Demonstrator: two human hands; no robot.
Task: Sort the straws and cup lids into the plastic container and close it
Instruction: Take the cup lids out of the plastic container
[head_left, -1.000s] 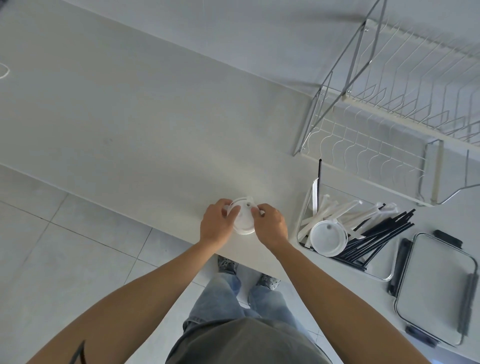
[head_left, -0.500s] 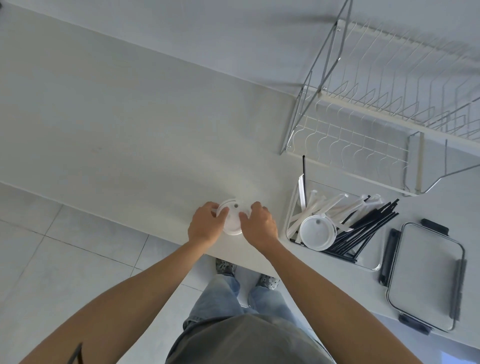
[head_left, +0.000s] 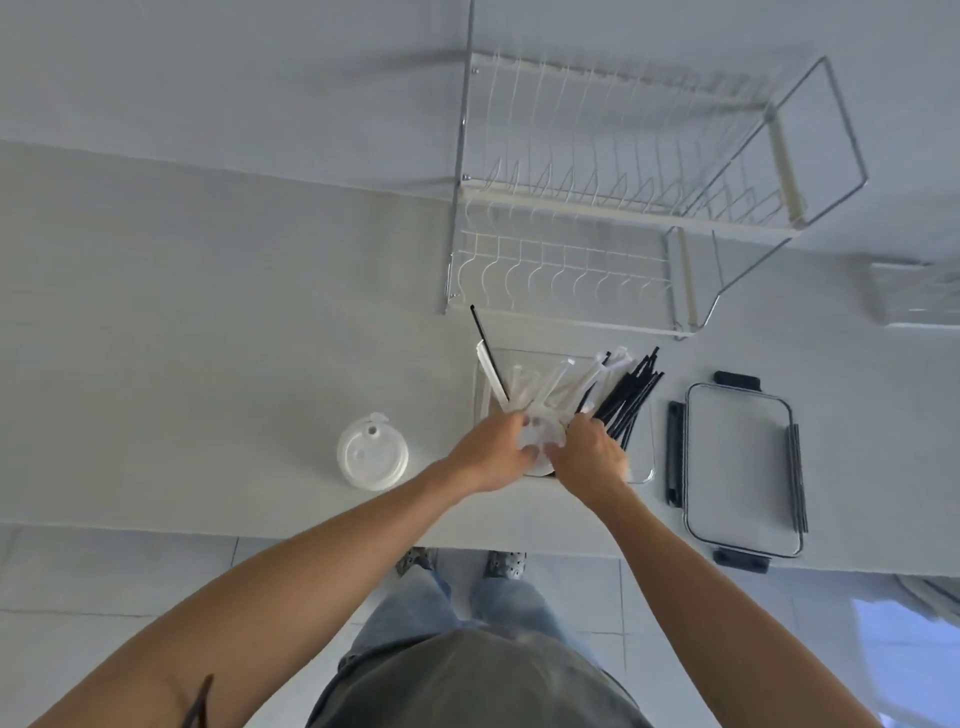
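I'm looking straight down over the counter (head_left: 208, 312), and both of my hands are in the clear plastic container (head_left: 643, 470) near the counter's front edge. My left hand (head_left: 493, 454) and right hand (head_left: 592, 457) sit close together over a translucent cup lid (head_left: 540, 434) at the near end of the container, fingers curled around its rim from either side. It looks as though both are gripping it, though the blur there keeps me from being sure how firmly. Behind my fingers, the white straws (head_left: 561, 387) fan out toward the back wall of the container, and the black straws (head_left: 631, 397) lie bundled along the right side, their tips reaching past the far rim. One black straw (head_left: 480, 338) and a white one lean out over the back left corner. A second cup lid (head_left: 372, 452) lies flat on the counter, well to the left of the container and apart from it. The container's own lid (head_left: 737, 467), clear with dark clips, rests flat just to the right. A wire dish rack (head_left: 597, 208) stands behind against the wall.
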